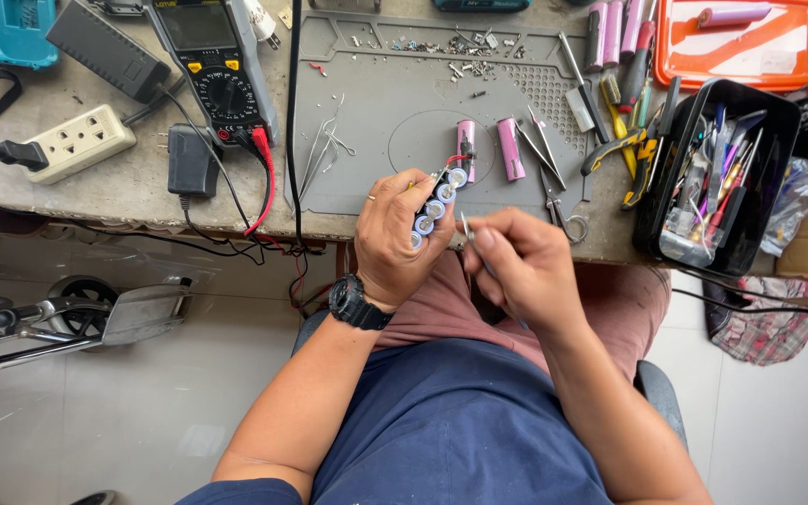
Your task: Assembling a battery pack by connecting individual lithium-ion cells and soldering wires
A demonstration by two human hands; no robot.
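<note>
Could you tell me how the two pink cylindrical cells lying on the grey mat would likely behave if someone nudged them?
The two pink cells are round cylinders lying on their sides, so a sideways nudge would probably set them rolling. The grey mat looks rubbery, which may slow them. They look rigid and likely heavy for their size, like the cell pack in the left hand.

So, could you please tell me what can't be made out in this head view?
- Battery pack: its lower part is hidden inside the left hand.
- Thin tool in the right hand: its handle is covered by the fingers; type unclear.
- Black bin: its contents are too small and jumbled.
- Meter: its top is cut off by the edge.
</note>
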